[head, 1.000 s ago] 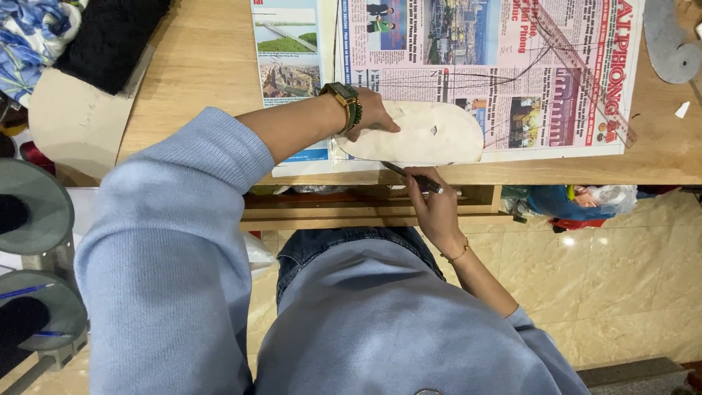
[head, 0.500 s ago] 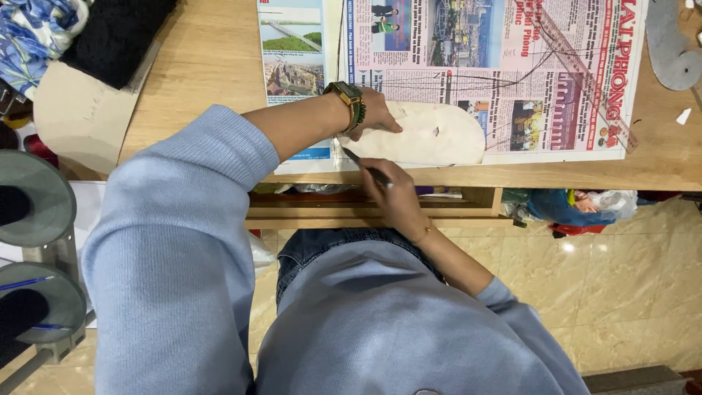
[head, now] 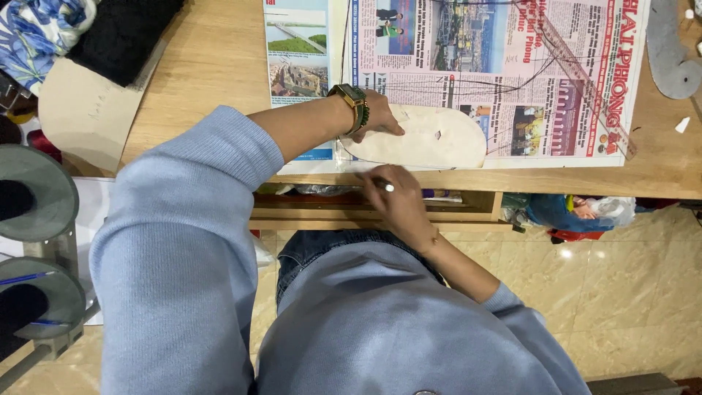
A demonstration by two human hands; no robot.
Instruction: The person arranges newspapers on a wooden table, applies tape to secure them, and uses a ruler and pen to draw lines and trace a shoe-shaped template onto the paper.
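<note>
Since half a second ago the right hand point(head: 395, 201) has drawn back from the cream sole-shaped piece point(head: 424, 139) toward the near edge of the counter point(head: 205, 66), and the pen point(head: 383, 186) in it now shows only a pale tip above the knuckles. Its fingers are curled together around that pen, close to the near long edge of the piece; whether the tip touches it cannot be told.

Flat on the newspaper point(head: 512, 66), the piece lies with its long axis running left to right, parallel to the counter's front edge. Its rounded end points to the person's right; the other end is hidden under the left hand point(head: 376, 117). That hand presses down on it, fingers together and flat, with a gold wristwatch point(head: 349, 99) and green beads on the wrist.

Smooth and matte, the piece looks like thin leather or board, with two small dark nicks near its middle. Pale wood with a visible grain makes up the counter. Off to the left a tan cardboard cutout point(head: 88, 110) overhangs the edge, and a grey sole-shaped piece point(head: 669, 51) lies at the far right corner.
</note>
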